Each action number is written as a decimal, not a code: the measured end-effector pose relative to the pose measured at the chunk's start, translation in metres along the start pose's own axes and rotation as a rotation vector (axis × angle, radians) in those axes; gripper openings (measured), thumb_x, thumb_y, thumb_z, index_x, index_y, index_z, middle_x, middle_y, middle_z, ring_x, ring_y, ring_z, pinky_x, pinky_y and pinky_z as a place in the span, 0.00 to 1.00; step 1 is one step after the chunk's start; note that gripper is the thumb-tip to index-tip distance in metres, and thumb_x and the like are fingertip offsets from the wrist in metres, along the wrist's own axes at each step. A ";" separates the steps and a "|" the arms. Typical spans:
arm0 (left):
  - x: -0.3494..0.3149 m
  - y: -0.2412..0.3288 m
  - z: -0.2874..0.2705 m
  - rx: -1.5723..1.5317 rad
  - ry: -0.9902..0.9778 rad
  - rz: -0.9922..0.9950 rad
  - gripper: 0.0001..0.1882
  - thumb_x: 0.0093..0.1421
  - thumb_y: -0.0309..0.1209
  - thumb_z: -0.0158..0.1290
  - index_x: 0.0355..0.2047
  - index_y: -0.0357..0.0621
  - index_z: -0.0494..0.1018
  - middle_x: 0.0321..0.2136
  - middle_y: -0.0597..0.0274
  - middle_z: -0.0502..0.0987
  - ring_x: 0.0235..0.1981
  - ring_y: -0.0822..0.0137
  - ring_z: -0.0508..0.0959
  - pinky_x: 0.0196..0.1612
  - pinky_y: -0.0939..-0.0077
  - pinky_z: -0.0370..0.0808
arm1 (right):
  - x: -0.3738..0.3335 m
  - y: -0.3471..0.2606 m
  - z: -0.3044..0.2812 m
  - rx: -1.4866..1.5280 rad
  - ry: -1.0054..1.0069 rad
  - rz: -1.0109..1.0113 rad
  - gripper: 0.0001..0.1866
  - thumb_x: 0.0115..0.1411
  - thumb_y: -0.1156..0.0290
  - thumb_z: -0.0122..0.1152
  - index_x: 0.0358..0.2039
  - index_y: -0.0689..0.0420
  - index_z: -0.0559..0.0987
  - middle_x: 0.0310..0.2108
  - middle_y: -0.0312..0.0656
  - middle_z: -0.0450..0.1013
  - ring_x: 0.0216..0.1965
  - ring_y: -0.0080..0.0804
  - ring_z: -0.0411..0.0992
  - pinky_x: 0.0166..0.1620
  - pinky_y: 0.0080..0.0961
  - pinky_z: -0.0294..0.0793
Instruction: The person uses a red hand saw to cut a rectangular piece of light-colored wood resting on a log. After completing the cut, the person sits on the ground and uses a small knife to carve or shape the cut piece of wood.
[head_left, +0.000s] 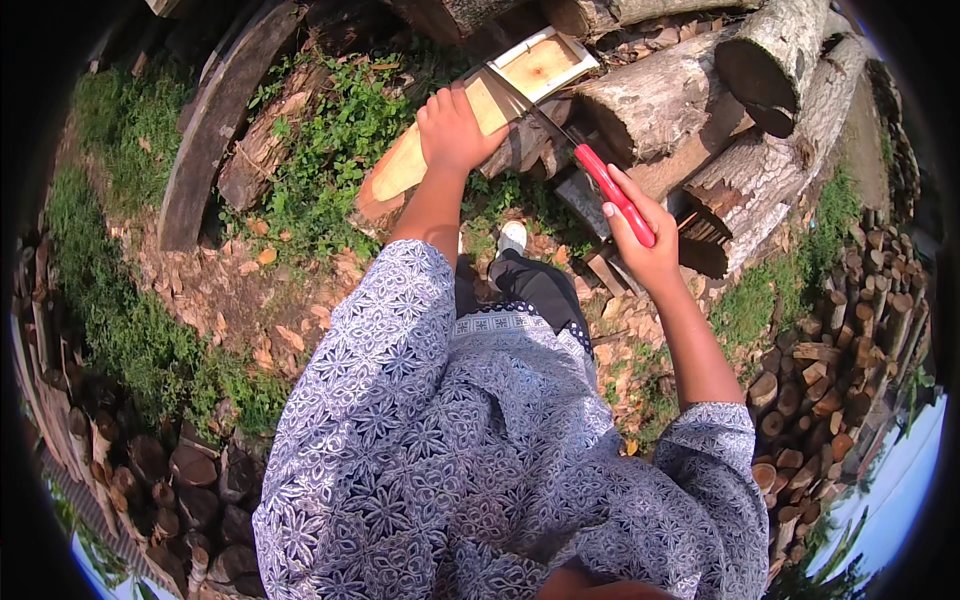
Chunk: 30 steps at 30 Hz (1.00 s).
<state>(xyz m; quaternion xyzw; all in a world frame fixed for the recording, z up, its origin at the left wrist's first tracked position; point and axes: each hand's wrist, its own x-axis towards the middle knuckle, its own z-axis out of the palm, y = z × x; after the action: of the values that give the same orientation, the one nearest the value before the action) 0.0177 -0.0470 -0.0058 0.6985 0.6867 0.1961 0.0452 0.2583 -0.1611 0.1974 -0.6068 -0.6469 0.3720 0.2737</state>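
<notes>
A pale, freshly cut wooden board [405,163] slants across the upper middle, among rough logs. My left hand [457,130] grips it from above, with fingers bent over the far edge and thumb spread to the right. The fingers of my right hand [643,228] are closed round the red handle of a hand saw [598,172]. Its thin dark blade crosses the wood just right of my left hand; the teeth are too small to make out. Beyond the blade lies a squarish pale wood end [541,66] with a whitish rim.
Thick bark-covered logs [655,95] lie at the upper right. A long curved slab of wood [215,130] lies at the left, near leafy green plants [345,130]. Stacked firewood [815,375] stands to the right, with more at the lower left. Dry leaves cover the ground round my shoe [512,237].
</notes>
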 end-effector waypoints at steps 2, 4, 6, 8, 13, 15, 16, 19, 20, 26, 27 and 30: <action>-0.001 0.002 0.002 0.020 0.023 0.016 0.55 0.47 0.70 0.62 0.59 0.33 0.67 0.45 0.53 0.71 0.48 0.53 0.73 0.52 0.57 0.69 | -0.010 0.036 -0.002 0.030 -0.042 -0.020 0.26 0.66 0.73 0.64 0.64 0.56 0.75 0.49 0.44 0.81 0.42 0.17 0.73 0.50 0.20 0.73; -0.002 0.005 0.003 0.028 0.002 0.008 0.55 0.47 0.70 0.62 0.59 0.33 0.67 0.45 0.53 0.72 0.49 0.52 0.73 0.52 0.56 0.69 | -0.017 0.052 0.002 0.006 -0.077 -0.071 0.27 0.66 0.73 0.64 0.65 0.56 0.74 0.52 0.47 0.80 0.44 0.18 0.74 0.52 0.21 0.72; -0.001 0.007 0.005 0.049 -0.021 0.010 0.55 0.48 0.71 0.62 0.60 0.34 0.66 0.47 0.52 0.72 0.51 0.52 0.73 0.53 0.55 0.70 | -0.019 0.051 0.007 -0.038 -0.036 -0.147 0.27 0.66 0.73 0.64 0.66 0.55 0.73 0.51 0.51 0.80 0.45 0.24 0.78 0.51 0.23 0.74; -0.003 0.002 0.008 0.091 0.006 0.015 0.56 0.48 0.71 0.62 0.61 0.35 0.66 0.49 0.52 0.72 0.51 0.51 0.73 0.54 0.55 0.70 | -0.015 0.036 0.013 -0.037 0.001 -0.214 0.27 0.65 0.73 0.63 0.65 0.54 0.73 0.52 0.52 0.80 0.44 0.28 0.81 0.49 0.24 0.76; -0.004 -0.002 0.013 0.169 -0.009 -0.010 0.56 0.46 0.72 0.62 0.62 0.39 0.66 0.50 0.53 0.73 0.53 0.54 0.74 0.56 0.57 0.69 | -0.009 0.029 0.008 0.021 -0.030 -0.255 0.26 0.65 0.73 0.62 0.64 0.48 0.76 0.45 0.53 0.82 0.39 0.34 0.84 0.43 0.27 0.78; 0.008 0.028 -0.028 0.094 -0.202 -0.094 0.54 0.51 0.63 0.62 0.68 0.41 0.58 0.60 0.47 0.67 0.56 0.50 0.75 0.57 0.56 0.73 | -0.011 0.045 0.009 0.070 -0.001 -0.296 0.26 0.65 0.73 0.62 0.64 0.47 0.76 0.44 0.53 0.82 0.38 0.33 0.84 0.43 0.27 0.78; 0.013 0.049 -0.057 0.084 -0.354 -0.132 0.53 0.53 0.58 0.63 0.70 0.42 0.55 0.64 0.44 0.66 0.56 0.48 0.76 0.58 0.56 0.75 | -0.013 0.048 0.010 0.103 -0.025 -0.252 0.25 0.66 0.73 0.62 0.64 0.50 0.76 0.48 0.52 0.80 0.44 0.32 0.81 0.48 0.27 0.76; 0.010 0.055 -0.061 0.105 -0.356 -0.116 0.53 0.53 0.55 0.64 0.71 0.42 0.53 0.65 0.43 0.65 0.57 0.47 0.77 0.58 0.56 0.76 | -0.022 0.061 0.016 0.145 -0.057 -0.216 0.24 0.67 0.74 0.63 0.63 0.56 0.76 0.57 0.50 0.78 0.57 0.30 0.76 0.59 0.27 0.72; 0.004 0.037 -0.035 0.133 -0.214 -0.078 0.53 0.53 0.57 0.64 0.70 0.42 0.54 0.64 0.43 0.66 0.56 0.48 0.77 0.57 0.56 0.75 | -0.026 0.077 0.019 0.163 -0.063 -0.245 0.24 0.67 0.74 0.63 0.63 0.58 0.75 0.58 0.51 0.77 0.58 0.32 0.76 0.59 0.28 0.71; -0.004 0.007 0.011 0.174 0.008 0.006 0.53 0.50 0.65 0.62 0.66 0.41 0.61 0.57 0.47 0.70 0.55 0.50 0.76 0.57 0.56 0.73 | -0.030 0.092 0.028 0.143 0.030 -0.307 0.25 0.66 0.77 0.61 0.64 0.53 0.76 0.48 0.50 0.81 0.34 0.23 0.78 0.41 0.24 0.78; -0.007 0.005 0.012 0.180 0.012 0.004 0.53 0.49 0.66 0.62 0.65 0.41 0.62 0.56 0.48 0.71 0.54 0.50 0.76 0.56 0.56 0.72 | -0.029 0.079 0.026 0.149 0.042 -0.310 0.25 0.66 0.76 0.61 0.64 0.53 0.76 0.46 0.49 0.82 0.30 0.19 0.75 0.38 0.22 0.77; -0.007 0.003 0.013 0.174 0.048 0.016 0.54 0.48 0.70 0.61 0.63 0.40 0.65 0.52 0.50 0.73 0.54 0.51 0.75 0.56 0.56 0.71 | -0.038 0.062 0.009 0.093 0.004 -0.261 0.25 0.65 0.77 0.61 0.63 0.54 0.76 0.48 0.52 0.81 0.35 0.22 0.78 0.41 0.24 0.78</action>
<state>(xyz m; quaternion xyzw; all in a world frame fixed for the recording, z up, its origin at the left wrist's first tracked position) 0.0253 -0.0516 -0.0187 0.7005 0.6963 0.1527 -0.0336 0.2914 -0.2013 0.1451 -0.5050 -0.7017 0.3618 0.3488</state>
